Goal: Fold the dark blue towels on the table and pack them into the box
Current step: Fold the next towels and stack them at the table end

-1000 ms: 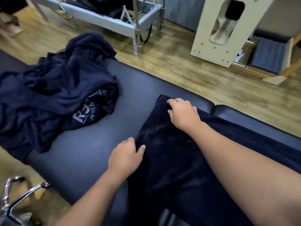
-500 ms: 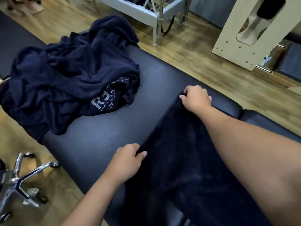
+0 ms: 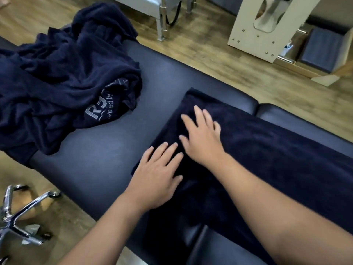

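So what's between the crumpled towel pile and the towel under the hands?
Only a bare strip of the table separates the pile from the flat towel, per the head view.

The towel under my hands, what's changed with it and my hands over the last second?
Both hands let go of the towel's end edge: the left hand and right hand had gripped its two corners, and now lie flat with fingers spread on the towel, closer together and nearer its middle, pressing it down. The towel stays laid out along the table, and the crumpled towel pile stays untouched.
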`<state>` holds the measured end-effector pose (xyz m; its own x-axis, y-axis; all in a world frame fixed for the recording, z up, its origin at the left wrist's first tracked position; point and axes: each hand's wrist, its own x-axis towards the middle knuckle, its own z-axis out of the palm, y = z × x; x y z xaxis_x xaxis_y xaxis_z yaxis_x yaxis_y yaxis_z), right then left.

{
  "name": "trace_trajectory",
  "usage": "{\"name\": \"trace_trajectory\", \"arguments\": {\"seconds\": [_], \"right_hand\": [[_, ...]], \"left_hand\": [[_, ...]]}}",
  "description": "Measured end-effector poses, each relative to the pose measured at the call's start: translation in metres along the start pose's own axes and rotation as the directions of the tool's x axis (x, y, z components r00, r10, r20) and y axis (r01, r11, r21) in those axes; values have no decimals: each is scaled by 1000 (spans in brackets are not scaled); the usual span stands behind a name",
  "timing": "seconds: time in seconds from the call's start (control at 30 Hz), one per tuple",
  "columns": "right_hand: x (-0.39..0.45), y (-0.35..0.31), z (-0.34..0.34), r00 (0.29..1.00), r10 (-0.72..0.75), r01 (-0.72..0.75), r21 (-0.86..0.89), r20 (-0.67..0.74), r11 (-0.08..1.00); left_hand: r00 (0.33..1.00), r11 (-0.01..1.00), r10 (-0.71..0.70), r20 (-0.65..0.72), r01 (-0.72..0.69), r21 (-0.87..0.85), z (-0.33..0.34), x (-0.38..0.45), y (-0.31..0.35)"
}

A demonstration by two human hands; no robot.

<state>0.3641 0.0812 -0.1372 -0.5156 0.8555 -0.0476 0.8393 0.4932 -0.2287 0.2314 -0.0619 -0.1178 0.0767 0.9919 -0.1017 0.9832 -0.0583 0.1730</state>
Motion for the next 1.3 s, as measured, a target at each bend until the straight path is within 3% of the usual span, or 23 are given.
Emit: {"name": "trace_trajectory", "arguments": {"seconds": [0.1, 0.3, 0.4, 0.47, 0.53, 0.57, 0.7, 0.87, 0.93, 1.03, 1.13, 1.2, 1.3], "right_hand": [[-63, 10, 7, 1000, 1, -1, 6, 28, 1000], [-168, 38, 8, 993, 105, -103, 34, -60, 994], [-213, 52, 6, 950, 259, -259, 23, -176, 965], [-240, 56, 1, 855, 460, -466, 31, -241, 884], [-261, 55, -1, 774, 591, -611, -23, -227, 792], [-268, 54, 1, 767, 604, -628, -63, -215, 775], [-272, 50, 20, 847, 453, -500, -128, -279, 857], [-276, 51, 24, 873, 379, -439, -156, -307, 885], [-283, 45, 19, 875, 388, -434, -114, -290, 894], [-288, 27, 20, 889, 378, -403, -49, -258, 914], [-286, 23, 26, 855, 450, -449, 67, -258, 891], [-285, 25, 25, 826, 513, -473, 205, -234, 857], [-287, 29, 19, 836, 509, -435, 319, -204, 842]], "left_hand": [[985, 996, -76, 154, 66, 66, 11, 0, 9], [937, 978, -156, 313, 103, 179, 2, 12, 37], [958, 984, -88, 272, 41, 172, -1, 12, 41], [980, 991, -45, 195, 19, 133, 0, 7, 38], [992, 996, -27, 122, 17, 84, 3, 2, 35], [994, 998, -32, 105, 27, 51, 6, 1, 33], [996, 999, -3, 92, 7, -43, 19, -4, 22], [987, 989, 33, 160, -9, -150, 16, -18, 10], [993, 984, 58, 102, -40, -175, 13, -23, 6], [977, 970, 193, -86, -203, -136, 11, -34, -1], [944, 943, 327, -41, -329, -60, 10, -43, -11], [937, 937, 349, -7, -349, -34, 8, -43, -18], [931, 929, 364, 11, -364, 66, 9, -38, -26]]}}
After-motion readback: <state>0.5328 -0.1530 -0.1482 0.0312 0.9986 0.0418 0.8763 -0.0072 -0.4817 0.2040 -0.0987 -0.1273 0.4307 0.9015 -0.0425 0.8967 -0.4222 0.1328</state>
